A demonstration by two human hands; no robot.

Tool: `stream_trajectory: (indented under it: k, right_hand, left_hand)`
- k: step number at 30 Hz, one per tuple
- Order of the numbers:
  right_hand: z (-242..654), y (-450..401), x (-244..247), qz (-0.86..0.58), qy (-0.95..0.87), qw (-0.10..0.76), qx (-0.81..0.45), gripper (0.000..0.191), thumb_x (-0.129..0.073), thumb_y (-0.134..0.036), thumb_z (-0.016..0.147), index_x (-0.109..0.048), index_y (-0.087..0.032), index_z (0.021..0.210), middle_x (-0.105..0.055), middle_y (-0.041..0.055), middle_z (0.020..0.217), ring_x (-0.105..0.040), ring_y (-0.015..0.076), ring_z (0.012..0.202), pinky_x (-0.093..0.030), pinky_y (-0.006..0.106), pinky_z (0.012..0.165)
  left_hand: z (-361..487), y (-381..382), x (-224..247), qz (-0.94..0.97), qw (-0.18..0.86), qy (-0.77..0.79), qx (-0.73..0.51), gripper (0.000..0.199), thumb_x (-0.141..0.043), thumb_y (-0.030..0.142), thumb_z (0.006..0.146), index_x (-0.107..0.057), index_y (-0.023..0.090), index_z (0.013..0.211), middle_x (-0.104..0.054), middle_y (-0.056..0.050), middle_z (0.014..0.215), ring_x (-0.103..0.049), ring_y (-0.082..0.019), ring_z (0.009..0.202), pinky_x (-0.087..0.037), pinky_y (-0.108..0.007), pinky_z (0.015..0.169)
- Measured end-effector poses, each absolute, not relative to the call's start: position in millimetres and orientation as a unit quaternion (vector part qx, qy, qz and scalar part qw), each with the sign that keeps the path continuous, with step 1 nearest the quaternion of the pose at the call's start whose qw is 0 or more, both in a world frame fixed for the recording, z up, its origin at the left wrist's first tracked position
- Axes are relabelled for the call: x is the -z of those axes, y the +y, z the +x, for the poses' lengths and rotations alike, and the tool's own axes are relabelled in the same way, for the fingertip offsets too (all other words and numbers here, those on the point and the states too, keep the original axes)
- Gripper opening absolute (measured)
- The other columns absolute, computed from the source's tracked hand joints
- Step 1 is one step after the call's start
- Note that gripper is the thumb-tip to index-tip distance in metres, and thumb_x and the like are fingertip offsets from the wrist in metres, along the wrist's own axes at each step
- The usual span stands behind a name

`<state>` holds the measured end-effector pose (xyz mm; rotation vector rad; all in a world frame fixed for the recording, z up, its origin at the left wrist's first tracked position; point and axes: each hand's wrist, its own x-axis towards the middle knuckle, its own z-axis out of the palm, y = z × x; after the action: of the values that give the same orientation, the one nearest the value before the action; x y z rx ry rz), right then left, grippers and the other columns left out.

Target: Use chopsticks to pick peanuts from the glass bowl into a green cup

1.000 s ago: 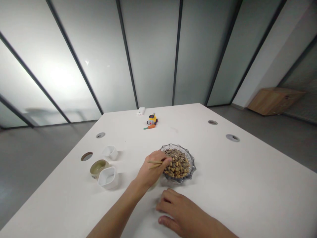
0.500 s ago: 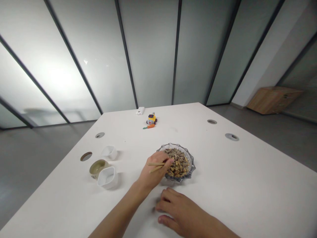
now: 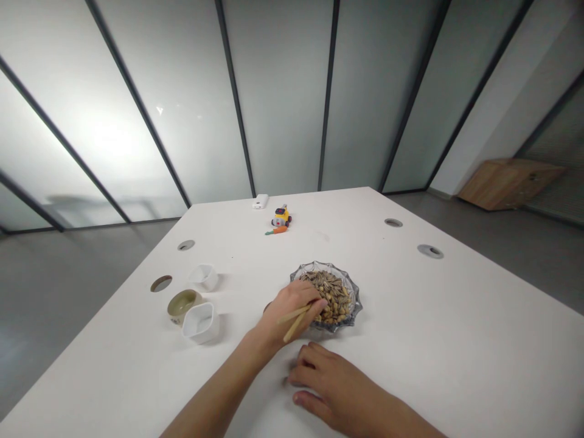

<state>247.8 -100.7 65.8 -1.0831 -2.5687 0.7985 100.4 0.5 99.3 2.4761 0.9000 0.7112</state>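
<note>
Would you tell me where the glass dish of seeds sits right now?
The glass dish sits mid-table, right of the left hand with chopsticks.

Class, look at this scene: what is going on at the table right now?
A person's left hand holds wooden chopsticks, their tips at a glass dish of sunflower seeds and peanuts. The right hand rests flat on the white table just in front of the dish. Three small bowls stand to the left.
</note>
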Motion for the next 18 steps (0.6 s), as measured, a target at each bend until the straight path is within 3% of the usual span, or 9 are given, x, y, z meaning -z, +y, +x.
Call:
stream_trajectory:
  k: [6,12,18]
  right_hand:
    - [248,-101,-69,-0.374,-0.878,0.119,-0.275,0.015,-0.061,-0.032,0.101,-0.070,-0.025,0.110,-0.066,0.0043,0.113,-0.061,0.0192,0.102,-0.048,0.031,0.097]
    - [250,-102,-62,-0.370,-0.877,0.134,-0.275,0.018,-0.059,-0.033,0.102,-0.069,-0.025,0.115,-0.065,0.0046,0.116,-0.061,0.0188,0.103,-0.049,0.031,0.095]
    - [251,-102,-67,-0.374,-0.878,0.123,-0.272,0.018,-0.058,-0.033,0.102,-0.069,-0.023,0.112,-0.064,0.0056,0.114,-0.060,0.0187,0.099,-0.049,0.031,0.091]
  left_hand:
    - [93,1,-108,0.872,0.252,0.338,-0.250,0.027,-0.052,0.027,0.103,-0.070,0.022,0.084,-0.068,-0.001,0.086,-0.062,-0.018,0.080,-0.049,-0.029,0.077]
    - [93,1,-106,0.838,0.290,0.365,-0.283,0.017,-0.058,0.022,0.094,-0.075,0.024,0.097,-0.076,-0.001,0.098,-0.069,-0.020,0.088,-0.053,-0.029,0.082]
    - [88,5,-114,0.776,0.332,0.410,-0.345,0.014,-0.062,0.022,0.089,-0.076,0.022,0.095,-0.077,-0.002,0.090,-0.071,-0.019,0.082,-0.056,-0.029,0.075]
